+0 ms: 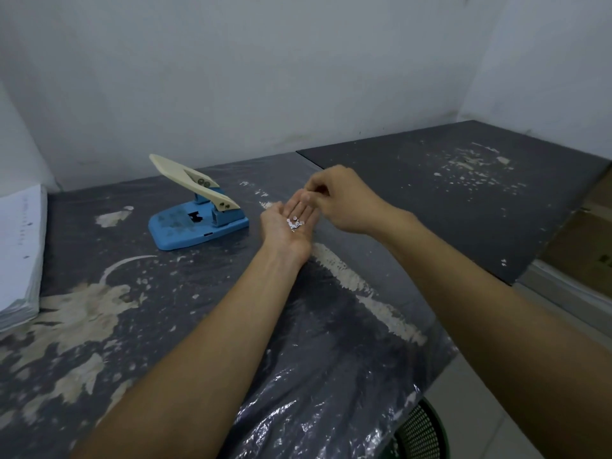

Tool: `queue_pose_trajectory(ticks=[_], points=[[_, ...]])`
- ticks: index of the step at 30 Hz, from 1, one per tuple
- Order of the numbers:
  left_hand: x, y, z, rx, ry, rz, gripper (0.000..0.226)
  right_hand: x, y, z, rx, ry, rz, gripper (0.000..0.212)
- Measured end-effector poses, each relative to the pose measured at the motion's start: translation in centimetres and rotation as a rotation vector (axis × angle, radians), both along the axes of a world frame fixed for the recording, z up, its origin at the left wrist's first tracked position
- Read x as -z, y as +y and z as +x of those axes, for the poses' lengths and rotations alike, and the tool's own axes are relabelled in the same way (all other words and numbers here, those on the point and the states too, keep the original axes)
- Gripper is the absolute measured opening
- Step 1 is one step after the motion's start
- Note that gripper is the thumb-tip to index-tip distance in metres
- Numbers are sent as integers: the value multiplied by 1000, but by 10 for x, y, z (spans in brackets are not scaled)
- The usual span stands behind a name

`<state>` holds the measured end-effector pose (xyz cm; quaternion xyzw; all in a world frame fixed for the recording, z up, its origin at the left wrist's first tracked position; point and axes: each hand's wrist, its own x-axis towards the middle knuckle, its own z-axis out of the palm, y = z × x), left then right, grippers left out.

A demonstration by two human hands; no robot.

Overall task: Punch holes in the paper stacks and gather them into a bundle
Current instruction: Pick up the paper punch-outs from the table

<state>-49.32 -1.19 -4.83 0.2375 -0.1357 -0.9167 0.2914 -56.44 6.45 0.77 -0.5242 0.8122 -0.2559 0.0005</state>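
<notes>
Only one view was supplied, taken from a wide-angle camera worn on the person's head. It was aimed forward and steeply downward across the dark worktop [205,326], so that both forearms entered from the bottom edge and converged near the middle of the frame, where the left hand [291,223] and right hand [337,200] were seen at arm's length. The white wall [265,77] was taken in along the upper half, bowed by the lens. The hole punch [195,220] was framed left of centre and the paper stack [20,253] was cut by the left edge. No second view was given for overlap.
</notes>
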Motion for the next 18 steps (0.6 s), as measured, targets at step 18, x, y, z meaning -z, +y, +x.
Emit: queue_pose_trajectory(ticks=[18], points=[[-8, 22, -1, 87, 94, -24, 47, -13, 45, 2, 60, -92, -137, 3]])
